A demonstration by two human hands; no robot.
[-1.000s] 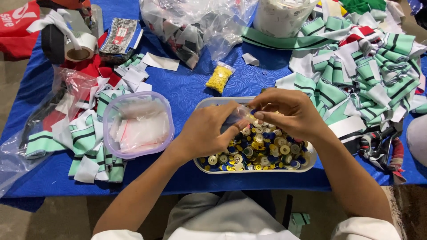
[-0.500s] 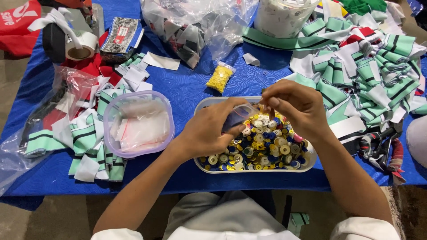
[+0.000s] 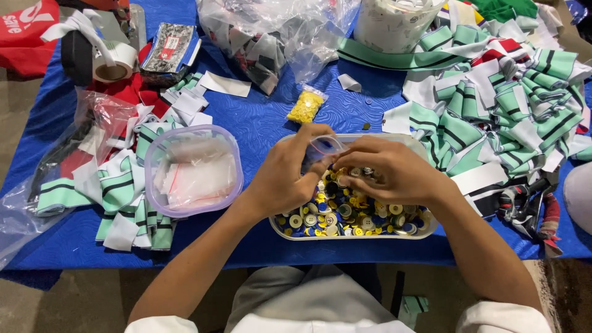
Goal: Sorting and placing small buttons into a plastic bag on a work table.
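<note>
1. Both hands meet over the oval tray (image 3: pixel 280 225) at near centre of the blue surface (image 3: pixel 259 123).
2. Left hand (image 3: pixel 287 179) pinches a small clear bag (image 3: pixel 320 148), holding its mouth up.
3. Right hand (image 3: pixel 388 172) is curled, fingertips closed at the bag's opening; whether they grip a button cannot be told.
4. Step in hand, by judgement: filling the bag with buttons (image 3: pixel 345 213); the next move calls for a steady, open bag mouth.
5. Tray holds mixed yellow, blue and white buttons.
6. Lilac-rimmed tub (image 3: pixel 191 169) at left holds empty clear bags.
7. Small yellow-filled bag (image 3: pixel 305 106) lies farther off.
</note>
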